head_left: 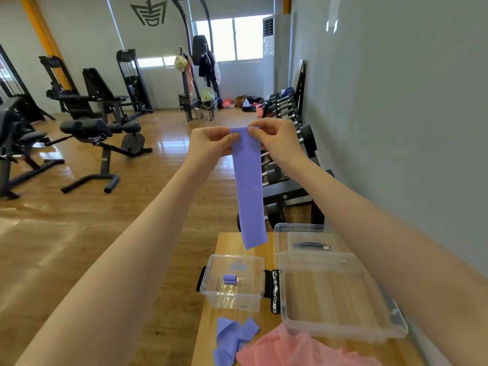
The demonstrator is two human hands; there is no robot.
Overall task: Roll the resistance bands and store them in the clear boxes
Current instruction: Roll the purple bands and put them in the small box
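Note:
A purple resistance band [250, 186] hangs straight down in the air above the table. My left hand [211, 143] and my right hand [274, 141] pinch its top edge from either side. Below it stands a small clear box [232, 297] holding one rolled purple band [230, 278]. A larger clear box [340, 328] sits to the right, with nothing visible in it. Loose on the table's near edge lie another purple band [232, 336] and a pink band [290, 350].
The wooden table [206, 328] stands by the grey wall on the right. A third clear box [303, 233] with a dark item sits at the table's far end. A dumbbell rack [285, 165] runs along the wall beyond. Gym machines stand on the wooden floor to the left.

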